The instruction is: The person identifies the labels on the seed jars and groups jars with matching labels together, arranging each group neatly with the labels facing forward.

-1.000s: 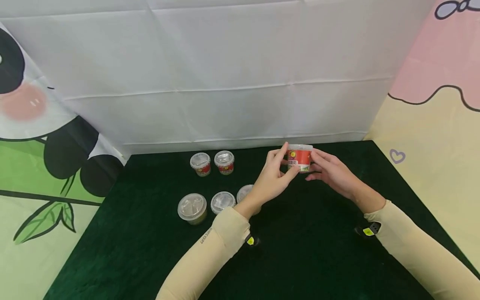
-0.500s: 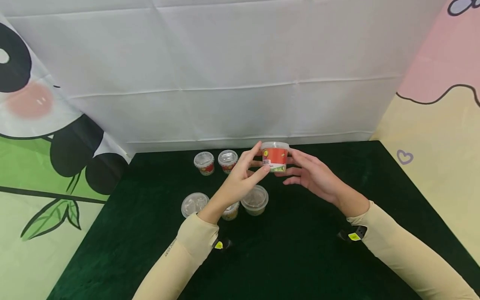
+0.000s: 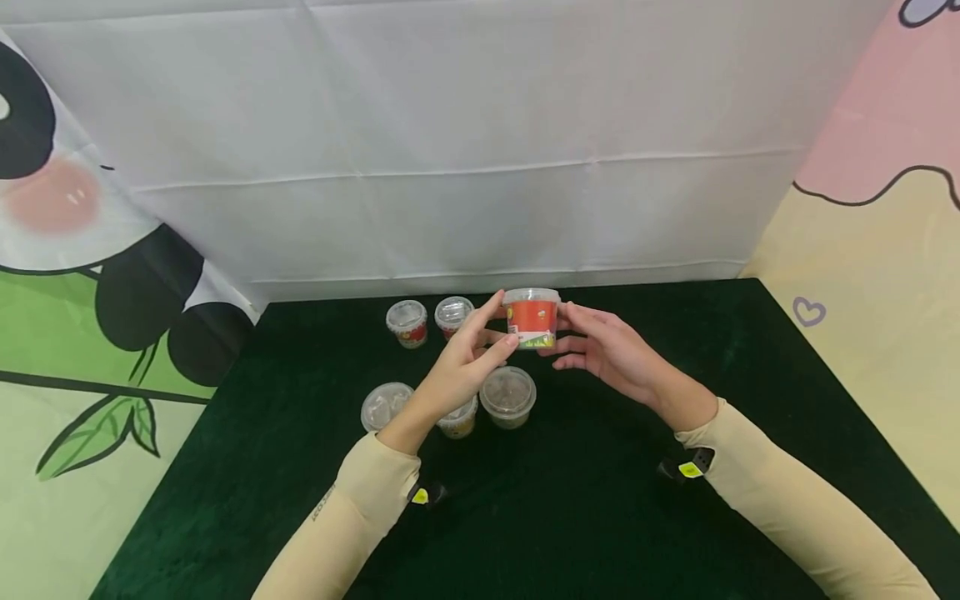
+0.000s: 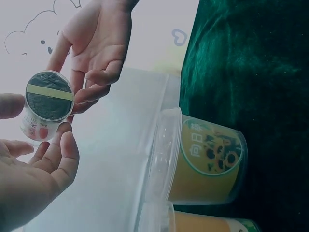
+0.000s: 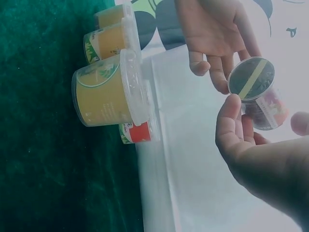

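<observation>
A clear lidded cup with a red label is held upright between both hands above the dark green table. My left hand grips its left side, thumb on the front and forefinger near the lid. My right hand holds the cup's right side with curved fingers; part of its grip is hidden in the head view. From below, the wrist views show the cup's dark base crossed by a yellow strip. Its thumb shows beside the cup in the right wrist view.
Two small red-labelled cups, a left one and a right one, stand at the back. Nearer are a larger lidded tub, a smaller cup and another tub, partly behind the left arm. White cloth hangs behind.
Both hands have carried the cup leftward, mostly in the first half second. Its label has turned, so the printed characters have moved toward the left edge. The standing cups have not moved.
</observation>
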A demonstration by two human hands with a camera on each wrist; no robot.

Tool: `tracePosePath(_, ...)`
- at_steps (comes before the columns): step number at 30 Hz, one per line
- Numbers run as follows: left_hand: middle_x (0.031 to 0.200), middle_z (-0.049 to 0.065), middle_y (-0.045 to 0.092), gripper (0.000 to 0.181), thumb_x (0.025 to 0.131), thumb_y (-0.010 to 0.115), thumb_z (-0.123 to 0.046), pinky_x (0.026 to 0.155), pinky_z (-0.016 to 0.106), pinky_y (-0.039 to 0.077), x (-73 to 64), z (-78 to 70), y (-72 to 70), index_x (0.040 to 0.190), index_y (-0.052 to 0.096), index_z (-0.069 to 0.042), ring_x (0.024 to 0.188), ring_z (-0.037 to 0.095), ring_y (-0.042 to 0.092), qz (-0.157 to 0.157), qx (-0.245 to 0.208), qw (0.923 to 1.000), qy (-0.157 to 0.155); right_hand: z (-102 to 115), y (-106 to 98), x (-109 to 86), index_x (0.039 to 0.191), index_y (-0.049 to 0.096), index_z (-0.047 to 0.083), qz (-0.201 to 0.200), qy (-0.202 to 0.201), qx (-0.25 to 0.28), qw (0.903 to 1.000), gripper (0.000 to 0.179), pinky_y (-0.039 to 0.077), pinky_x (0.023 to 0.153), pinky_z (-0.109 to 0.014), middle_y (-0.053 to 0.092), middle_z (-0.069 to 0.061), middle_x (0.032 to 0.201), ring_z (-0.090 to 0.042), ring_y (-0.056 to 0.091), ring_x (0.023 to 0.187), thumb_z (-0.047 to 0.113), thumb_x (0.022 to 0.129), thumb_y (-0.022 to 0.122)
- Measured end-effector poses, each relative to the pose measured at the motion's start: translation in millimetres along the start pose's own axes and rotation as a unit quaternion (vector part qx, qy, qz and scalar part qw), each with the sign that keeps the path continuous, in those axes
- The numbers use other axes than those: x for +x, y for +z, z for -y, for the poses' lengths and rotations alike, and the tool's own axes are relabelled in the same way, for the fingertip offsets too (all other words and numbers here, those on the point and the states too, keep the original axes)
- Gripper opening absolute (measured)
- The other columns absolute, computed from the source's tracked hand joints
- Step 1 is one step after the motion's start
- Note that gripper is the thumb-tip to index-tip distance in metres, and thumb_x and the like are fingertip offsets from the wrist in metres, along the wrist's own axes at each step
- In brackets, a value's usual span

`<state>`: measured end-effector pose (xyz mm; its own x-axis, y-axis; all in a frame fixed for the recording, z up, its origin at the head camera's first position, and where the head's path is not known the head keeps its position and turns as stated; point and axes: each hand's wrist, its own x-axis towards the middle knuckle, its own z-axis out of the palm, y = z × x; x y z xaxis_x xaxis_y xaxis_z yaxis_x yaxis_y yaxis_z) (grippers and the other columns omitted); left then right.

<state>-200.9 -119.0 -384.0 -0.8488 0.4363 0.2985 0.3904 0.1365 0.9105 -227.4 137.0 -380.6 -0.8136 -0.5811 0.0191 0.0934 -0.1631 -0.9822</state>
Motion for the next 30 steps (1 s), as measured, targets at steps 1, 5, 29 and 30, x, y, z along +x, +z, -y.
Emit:
tracePosePath(1,0.152,0.008,0.035,0.065,0.107,0.054,-0.022,0.095,0.045,0.053,-0.3,0.4,-0.3,0.163,0.021,-0.025,0.122,0.028,0.055,0.0,0.001,1.0,0.0,-0.3,0.0,0.5,0.148,0.043,0.003,0.001,-0.001,-0.003,1.0,0.055,0.053,0.094,-0.035,0.051,-0.013,0.137,-0.027,0.06,0.116,0.042,0.11,0.041)
tracePosePath(5,0.151,0.008,0.035,0.065,0.107,0.054,-0.021,0.094,0.043,0.053,-1.1,1.9,-0.9,0.163,0.021,-0.025,0.12,0.027,0.056,0.001,0.002,1.0,0.0,-1.6,0.4,1.9,0.148,0.044,0.003,0.0,0.001,-0.002,1.0,0.055,0.054,0.093,-0.035,0.051,-0.013,0.135,-0.027,0.06,0.115,0.043,0.11,0.042)
tracePosePath(29,0.151,0.009,0.033,0.066,0.107,0.053,-0.021,0.095,0.042,0.052,-3.4,4.1,0.3,0.163,0.019,-0.022,0.117,0.027,0.056,0.01,-0.002,1.0,0.002,-1.9,2.7,-0.6,0.145,0.046,0.006,0.0,0.019,0.007,0.9998,0.05,0.053,0.093,-0.036,0.053,-0.012,0.133,-0.027,0.06,0.115,0.041,0.11,0.041)
tracePosePath(30,0.151,0.009,0.033,0.066,0.107,0.053,-0.021,0.095,0.042,0.052,-3.7,4.2,0.4,0.163,0.019,-0.022,0.117,0.027,0.057,0.009,-0.001,1.0,0.003,-2.0,2.9,-0.7,0.145,0.046,0.006,0.0,0.02,0.007,0.9998,0.05,0.053,0.093,-0.036,0.053,-0.012,0.133,-0.027,0.06,0.115,0.041,0.11,0.041)
